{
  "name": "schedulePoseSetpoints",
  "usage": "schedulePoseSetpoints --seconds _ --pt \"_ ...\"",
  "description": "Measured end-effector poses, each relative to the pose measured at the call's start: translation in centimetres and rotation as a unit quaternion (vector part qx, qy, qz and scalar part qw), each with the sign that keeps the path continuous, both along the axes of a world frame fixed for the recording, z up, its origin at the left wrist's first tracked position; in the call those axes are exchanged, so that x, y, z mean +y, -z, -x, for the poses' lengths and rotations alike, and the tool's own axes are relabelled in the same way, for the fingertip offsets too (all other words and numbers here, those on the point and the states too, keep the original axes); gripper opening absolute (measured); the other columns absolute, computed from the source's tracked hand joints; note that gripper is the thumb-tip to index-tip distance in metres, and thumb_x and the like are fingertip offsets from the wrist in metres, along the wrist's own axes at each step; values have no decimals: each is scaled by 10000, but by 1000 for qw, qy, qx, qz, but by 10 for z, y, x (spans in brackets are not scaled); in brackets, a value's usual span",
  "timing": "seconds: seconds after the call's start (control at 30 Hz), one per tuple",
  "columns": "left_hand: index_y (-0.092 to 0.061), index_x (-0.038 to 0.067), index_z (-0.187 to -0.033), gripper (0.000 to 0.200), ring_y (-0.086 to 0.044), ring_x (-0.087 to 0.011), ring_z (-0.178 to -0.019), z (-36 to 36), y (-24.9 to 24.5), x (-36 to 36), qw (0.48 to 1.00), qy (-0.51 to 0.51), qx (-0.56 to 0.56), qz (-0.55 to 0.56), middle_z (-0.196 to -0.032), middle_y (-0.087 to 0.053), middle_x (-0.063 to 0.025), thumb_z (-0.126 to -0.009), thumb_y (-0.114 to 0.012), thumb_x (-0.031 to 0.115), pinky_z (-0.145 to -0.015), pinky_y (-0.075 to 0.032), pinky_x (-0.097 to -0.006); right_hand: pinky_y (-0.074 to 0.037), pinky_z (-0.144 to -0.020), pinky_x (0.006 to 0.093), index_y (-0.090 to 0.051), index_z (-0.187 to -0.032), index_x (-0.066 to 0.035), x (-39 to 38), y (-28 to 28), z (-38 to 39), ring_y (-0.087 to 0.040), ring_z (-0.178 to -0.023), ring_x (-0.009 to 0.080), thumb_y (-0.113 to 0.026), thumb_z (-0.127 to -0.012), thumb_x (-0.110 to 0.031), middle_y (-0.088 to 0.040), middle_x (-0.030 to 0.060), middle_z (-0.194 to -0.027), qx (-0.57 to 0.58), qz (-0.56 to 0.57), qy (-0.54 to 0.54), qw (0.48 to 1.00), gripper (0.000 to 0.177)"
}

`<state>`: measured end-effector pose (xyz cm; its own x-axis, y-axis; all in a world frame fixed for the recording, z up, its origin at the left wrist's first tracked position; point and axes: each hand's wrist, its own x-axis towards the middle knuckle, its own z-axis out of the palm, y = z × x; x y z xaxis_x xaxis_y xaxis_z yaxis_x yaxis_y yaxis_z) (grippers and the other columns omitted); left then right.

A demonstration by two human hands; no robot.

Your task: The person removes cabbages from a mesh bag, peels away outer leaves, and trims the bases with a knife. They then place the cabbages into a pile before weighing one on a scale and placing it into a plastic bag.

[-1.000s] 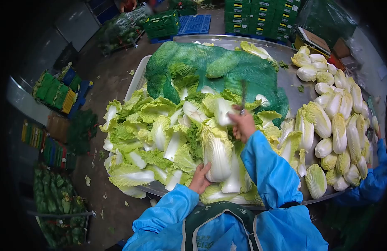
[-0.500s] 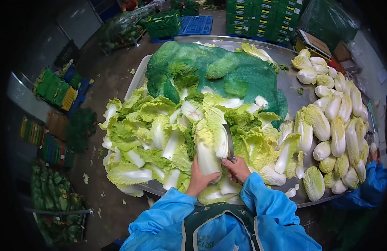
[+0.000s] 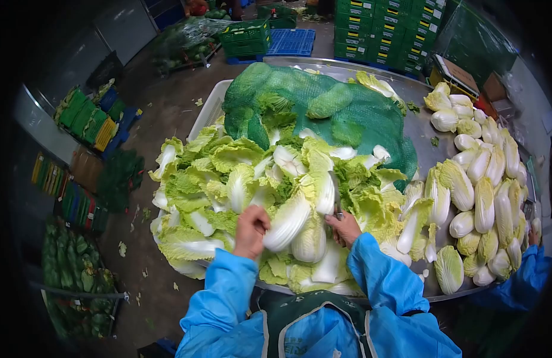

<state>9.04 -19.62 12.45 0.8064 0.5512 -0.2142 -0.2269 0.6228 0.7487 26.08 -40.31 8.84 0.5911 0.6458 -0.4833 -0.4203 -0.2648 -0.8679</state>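
A napa cabbage (image 3: 310, 240) stands between my hands on a heap of loose leaves, its white base toward me. One broad white-ribbed cabbage leaf (image 3: 289, 222) leans away from its left side. My left hand (image 3: 252, 231) is closed at that leaf's left edge, seemingly gripping it; the fingertips are partly hidden. On the cabbage's right, my right hand (image 3: 344, 228) is wrapped round the handle of a knife (image 3: 337, 190), blade pointing up and away from me. Loose cabbage leaves (image 3: 195, 221) surround both hands.
Behind the leaves lies a green mesh bag (image 3: 347, 113) of cabbages. Trimmed cabbages (image 3: 483, 204) crowd the right of the metal table (image 3: 420, 143). Another person's blue sleeve (image 3: 526, 274) shows at the right edge. Green crates (image 3: 383, 30) are stacked beyond.
My left hand has left the cabbage's base and moved left and up, and an outer leaf now hangs away from the head. My right hand still holds the knife. The view has shifted slightly.
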Motion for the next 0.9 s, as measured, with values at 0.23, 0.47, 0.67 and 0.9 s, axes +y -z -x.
schedulePoseSetpoints --seconds 0.23,0.47,0.67,0.9 --pt "-414 98 -1226 481 -484 -155 -1031 21 2 -28 974 -62 219 -13 -1179 -476 -72 -818 -623 244 -806 -435 -301 -281 -282 264 -554 -881 -49 32 -8 -8 -390 -313 108 -579 -798 -568 -482 32 -479 76 -11 65 995 526" --pt "-235 -51 -1344 996 -434 -288 -1182 4 60 -84 887 -16 260 -381 -1280 -411 -215 -607 -821 273 -988 -360 -355 -300 -308 281 -566 -955 -65 48 41 0 -392 -326 123 -633 -794 -458 -470 24 -501 -125 13 30 992 430" --pt "-338 -2 -1308 872 -503 -247 -1112 8 61 -62 959 4 159 -234 -1211 -505 -150 -616 -814 232 -962 -393 -350 -317 -337 247 -568 -973 -37 50 -27 0 -406 -361 96 -673 -800 -302 -494 12 -551 -21 -3 -47 999 333" --pt "-393 55 -1324 694 -487 -270 -1161 28 132 -57 955 166 -32 245 -1292 -494 -96 -775 -676 372 -1010 -363 -387 -288 -363 250 -521 -1174 -3 58 -73 -10 -379 -416 73 -693 -786 -285 -439 -21 -551 -120 -11 -106 987 510"
